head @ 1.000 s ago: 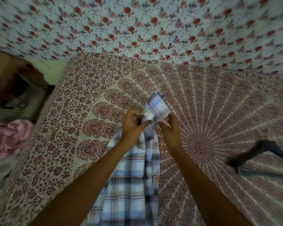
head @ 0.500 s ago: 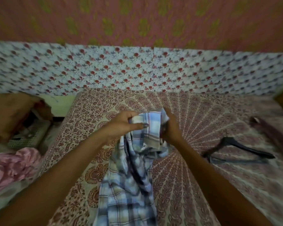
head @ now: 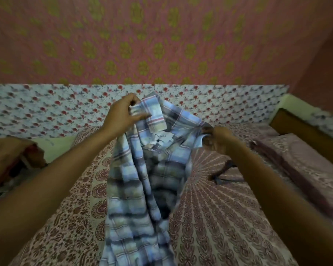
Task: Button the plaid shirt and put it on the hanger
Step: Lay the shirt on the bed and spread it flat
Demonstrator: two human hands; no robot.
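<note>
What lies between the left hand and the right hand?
In the head view, the plaid shirt: its collar, with a white label, spans from the left hand to the right hand; both grip it.

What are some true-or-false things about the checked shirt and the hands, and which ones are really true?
1. Both hands hold the blue plaid shirt up near its collar. True: the left hand grips the collar and the right hand pinches the other side.
2. The shirt lies flat on the bed. False: it is lifted and hangs down from the hands over the red patterned bedspread.
3. The dark hanger is already inside the shirt. False: it lies on the bedspread on the right, under the right forearm.
4. A white label shows inside the collar. True.
</note>
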